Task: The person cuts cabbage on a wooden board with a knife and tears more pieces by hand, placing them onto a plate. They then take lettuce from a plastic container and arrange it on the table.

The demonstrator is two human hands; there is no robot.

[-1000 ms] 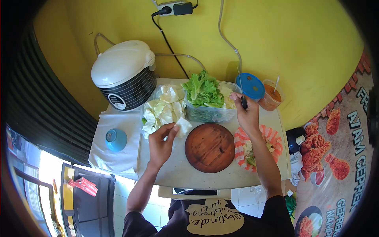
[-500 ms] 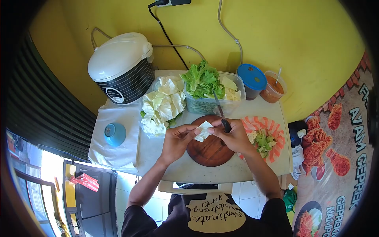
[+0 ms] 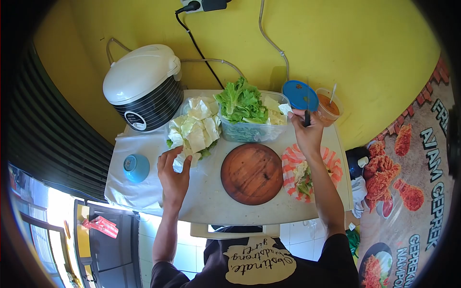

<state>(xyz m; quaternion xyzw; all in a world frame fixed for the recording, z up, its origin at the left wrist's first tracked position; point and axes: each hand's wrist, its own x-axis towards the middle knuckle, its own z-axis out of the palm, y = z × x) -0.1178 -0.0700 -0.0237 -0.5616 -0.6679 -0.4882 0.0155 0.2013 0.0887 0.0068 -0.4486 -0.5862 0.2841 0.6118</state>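
My right hand (image 3: 309,134) is raised near the right end of the clear tub (image 3: 249,132), closed around the black handle of a knife (image 3: 307,117). Its blade points away, over the blue lid. A small piece of white cabbage (image 3: 285,109) shows at the thumb side of that hand. My left hand (image 3: 174,175) has its fingers apart at the near edge of a pile of cabbage leaves (image 3: 197,127); whether the fingertips touch the leaves is hard to tell. Between the hands lies a round wooden cutting board (image 3: 252,174) with nothing on it.
Lettuce (image 3: 242,103) and cabbage fill the tub. A blue-lidded container (image 3: 300,95) and a sauce tub (image 3: 329,106) with a spoon stand behind. An orange-and-white paper-lined plate (image 3: 331,165) holds chopped greens. At left are a rice cooker (image 3: 144,81) and a blue bowl (image 3: 136,168).
My hands have separated from above the board. The right moved away and right with the knife and cabbage piece; the left let go of that piece and moved left to the cabbage pile.
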